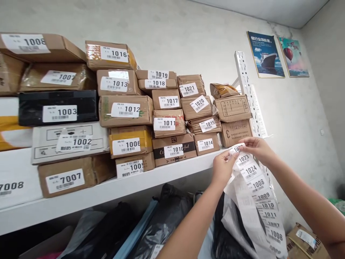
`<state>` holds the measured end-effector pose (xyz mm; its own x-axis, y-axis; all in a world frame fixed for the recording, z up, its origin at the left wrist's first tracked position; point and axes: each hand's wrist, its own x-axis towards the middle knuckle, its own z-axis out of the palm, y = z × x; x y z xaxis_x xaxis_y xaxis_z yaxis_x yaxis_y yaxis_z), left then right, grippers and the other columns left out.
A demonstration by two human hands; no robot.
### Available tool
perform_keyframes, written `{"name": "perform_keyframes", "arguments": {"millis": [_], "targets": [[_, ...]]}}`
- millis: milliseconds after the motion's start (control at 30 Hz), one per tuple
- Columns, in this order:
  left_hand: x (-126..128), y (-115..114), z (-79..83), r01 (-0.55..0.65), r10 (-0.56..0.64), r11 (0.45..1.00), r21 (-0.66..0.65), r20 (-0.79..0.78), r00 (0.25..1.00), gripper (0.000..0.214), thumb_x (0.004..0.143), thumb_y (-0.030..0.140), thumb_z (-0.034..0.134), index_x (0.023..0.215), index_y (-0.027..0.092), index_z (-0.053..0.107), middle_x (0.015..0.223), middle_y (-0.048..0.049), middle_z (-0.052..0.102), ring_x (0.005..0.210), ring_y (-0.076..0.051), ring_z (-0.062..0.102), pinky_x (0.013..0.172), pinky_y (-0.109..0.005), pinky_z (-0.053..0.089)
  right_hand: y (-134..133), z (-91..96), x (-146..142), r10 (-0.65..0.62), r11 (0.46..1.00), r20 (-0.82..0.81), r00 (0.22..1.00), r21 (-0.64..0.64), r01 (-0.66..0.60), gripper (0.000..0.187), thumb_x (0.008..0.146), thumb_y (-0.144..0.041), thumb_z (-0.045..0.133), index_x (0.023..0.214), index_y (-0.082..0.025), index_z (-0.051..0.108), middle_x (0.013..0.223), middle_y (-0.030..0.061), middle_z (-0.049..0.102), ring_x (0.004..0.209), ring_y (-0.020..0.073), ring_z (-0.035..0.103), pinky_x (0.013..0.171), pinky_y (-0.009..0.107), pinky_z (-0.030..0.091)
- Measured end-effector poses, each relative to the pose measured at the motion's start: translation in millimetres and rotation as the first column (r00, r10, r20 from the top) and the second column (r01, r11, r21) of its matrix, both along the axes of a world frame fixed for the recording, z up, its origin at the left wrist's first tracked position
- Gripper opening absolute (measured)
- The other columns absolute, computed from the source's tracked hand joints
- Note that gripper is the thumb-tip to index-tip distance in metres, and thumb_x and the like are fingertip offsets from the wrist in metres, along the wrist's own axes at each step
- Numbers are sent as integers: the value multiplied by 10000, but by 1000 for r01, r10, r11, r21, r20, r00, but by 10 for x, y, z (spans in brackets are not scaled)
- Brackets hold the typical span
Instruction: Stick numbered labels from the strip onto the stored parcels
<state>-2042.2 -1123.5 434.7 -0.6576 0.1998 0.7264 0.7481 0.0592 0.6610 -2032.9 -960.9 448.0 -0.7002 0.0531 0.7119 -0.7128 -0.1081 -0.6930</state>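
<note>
I judge this is the peeling step: my left hand (222,167) and right hand (256,147) have their fingers pinched closed on the long white paper strip of numbered labels (259,196), and next it needs a slow, clean pull.

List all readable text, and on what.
Boxes:
"1008"
"1007"
"1003"
"1002"
"7007"
"7008"
"1016"
"1013"
"1012"
"1006"
"1005"
"1019"
"1018"
"1017"
"1011"
"1010"
"1021"
"1020"
"1015"
"1014"
Label strip between left hand and right hand:
"1023"
"1024"
"1008"
"1009"
"1010"
"1011"
"1007"
"1008"
Ship poster, other print: too small.
</note>
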Motion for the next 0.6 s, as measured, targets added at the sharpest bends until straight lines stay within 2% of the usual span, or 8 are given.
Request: {"name": "perform_keyframes", "arguments": {"millis": [67,133,200,267,367,467,600], "targets": [[15,8,50,59,-58,998,10,-4,998,242,730,419,698,676,191,638,647,16,611,671,-155,577,624,-243,441,46,34,24,-9,1000,-11,1000,25,10,349,532,-407,880,783,-212,736,761,29,737,674,158,670,655,312,559],[28,34,103,129,-130,990,63,11,991,244,715,410,717,831,202,666,729,-2,657,725,-169,610,672,-262,474,67,64,41,-45,997,-42,998,53,47,325,547,-412,874,753,-208,727,737,30,728,654,157,661,640,316,557],[29,75,148,135,-139,983,122,27,990,289,718,416,715,900,200,656,743,-12,665,701,-162,610,653,-260,475,61,87,35,-112,990,-113,987,68,120,315,564,-413,866,750,-205,719,728,32,721,659,168,661,643,333,559],[17,116,174,38,-43,988,147,28,999,260,737,436,693,783,190,622,648,6,619,594,-133,555,561,-229,422,33,106,2,-228,968,-216,950,53,244,277,617,-422,832,755,-211,719,743,35,719,680,180,664,667,356,560],[-14,148,164,-116,111,983,140,43,993,380,745,486,677,593,199,479,510,46,500,488,-102,453,475,-207,321,-17,143,-80,-395,908,-346,851,-9,418,198,700,-421,766,721,-230,719,795,41,724,712,189,665,709,377,557],[-31,112,129,-106,98,990,97,88,991,408,689,516,715,591,198,479,530,41,518,510,-111,477,483,-208,330,-48,185,-153,-461,876,-392,796,-62,477,178,723,-414,740,708,-238,719,809,47,724,735,202,666,732,393,552],[11,-38,131,-68,66,998,14,108,992,390,643,540,731,661,180,585,586,13,583,523,-122,499,478,-213,332,-80,209,-200,-494,836,-439,750,-3,549,159,769,-397,696,730,-245,723,820,58,723,727,213,647,723,412,546]]}}
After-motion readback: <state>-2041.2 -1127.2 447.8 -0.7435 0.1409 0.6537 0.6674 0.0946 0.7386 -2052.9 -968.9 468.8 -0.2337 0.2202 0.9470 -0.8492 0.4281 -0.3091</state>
